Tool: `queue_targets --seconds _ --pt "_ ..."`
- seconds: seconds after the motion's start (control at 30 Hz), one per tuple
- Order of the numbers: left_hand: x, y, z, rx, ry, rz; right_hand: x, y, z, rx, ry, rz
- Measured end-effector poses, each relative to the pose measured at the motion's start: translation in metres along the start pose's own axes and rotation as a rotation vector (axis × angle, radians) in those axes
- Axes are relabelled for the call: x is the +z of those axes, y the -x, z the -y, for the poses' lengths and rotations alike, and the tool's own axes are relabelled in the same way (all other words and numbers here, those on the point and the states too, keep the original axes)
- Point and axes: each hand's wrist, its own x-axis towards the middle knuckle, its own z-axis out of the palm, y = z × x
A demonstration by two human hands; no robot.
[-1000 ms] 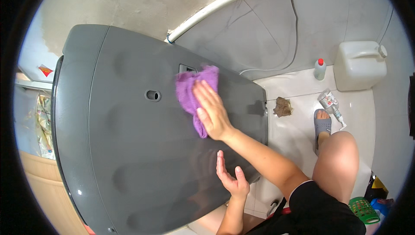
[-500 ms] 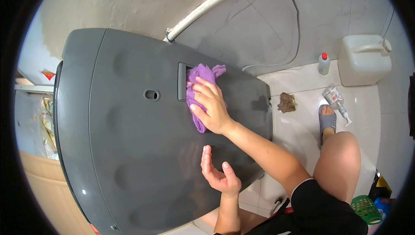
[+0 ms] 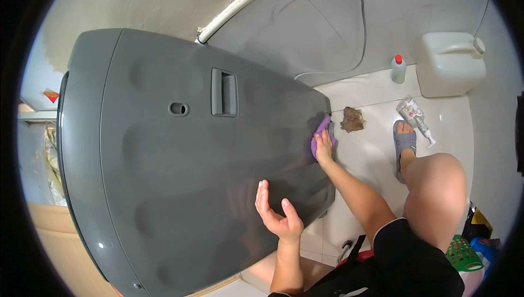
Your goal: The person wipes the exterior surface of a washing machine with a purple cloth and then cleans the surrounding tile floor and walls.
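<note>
Filling the left and centre, grey appliance panel (image 3: 164, 177) with recessed handle (image 3: 224, 93). Left hand (image 3: 277, 214) hovers just over its lower part, palm open, fingers spread, holding nothing. Right hand (image 3: 323, 145) presses purple cloth (image 3: 319, 134) flat against panel's right edge, fingers laid over the cloth. On floor further right: brown rag (image 3: 353, 119), grey sandal (image 3: 404, 140), tube (image 3: 415, 116), white jug (image 3: 452, 63).

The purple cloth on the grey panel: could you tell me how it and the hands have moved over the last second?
The right hand has wiped the purple cloth from beside the recessed handle down to the grey panel's lower edge near the floor, still pressing it there. The left hand stays open and empty by the panel. The jug, bottle and brown rag lie as before.
</note>
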Motion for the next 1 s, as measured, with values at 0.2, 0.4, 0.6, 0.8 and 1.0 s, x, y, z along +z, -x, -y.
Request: queue_targets --seconds 0.2,0.4,0.6,0.8,1.0 --pt "-0.04 0.018 0.007 0.002 -0.08 0.01 0.021 0.09 0.186 -0.369 -0.244 0.174" --pt "-0.021 0.041 0.016 -0.148 0.181 -0.034 -0.014 0.121 0.283 -1.138 -0.269 0.423" --pt "-0.02 0.045 0.032 -0.052 0.018 0.213 0.022 0.034 0.114 -0.637 -0.055 -0.028" --pt "-0.019 0.044 0.032 -0.002 -0.115 0.292 0.018 -0.004 -0.043 -0.128 0.189 0.011" --pt "-0.035 0.05 0.039 0.002 -0.176 0.26 0.028 0.105 -0.084 0.129 0.098 0.176"
